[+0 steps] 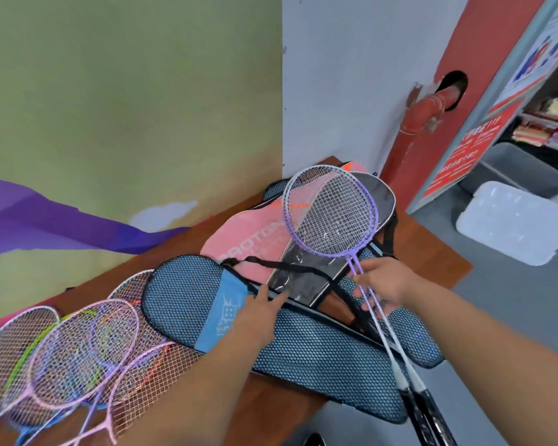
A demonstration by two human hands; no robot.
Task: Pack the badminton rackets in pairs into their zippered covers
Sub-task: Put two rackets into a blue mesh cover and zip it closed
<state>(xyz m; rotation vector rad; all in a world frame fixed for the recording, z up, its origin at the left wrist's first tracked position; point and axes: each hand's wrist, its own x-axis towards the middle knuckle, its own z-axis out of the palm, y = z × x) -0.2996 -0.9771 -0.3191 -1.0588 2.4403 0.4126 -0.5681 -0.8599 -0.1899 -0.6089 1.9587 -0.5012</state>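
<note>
1. Your right hand [382, 286] has its grip clamped on the shafts of the purple racket pair [331, 214]; heads stand beyond it, black handles trail behind.
2. Left hand [258, 312], fingers spread, presses the blue mesh cover [181, 297]; no clamp there.
3. Find the zip mouth, feed heads first, frames stacked.
4. Loose rackets [78, 346] far left of the grip; pink cover [248, 233] beyond.
5. Brown worktop [432, 249] in a wall corner; red pipe [413, 136] behind.

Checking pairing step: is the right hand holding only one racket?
No: the right hand grips two purple rackets together, with two shafts and two black handles visible.
</note>
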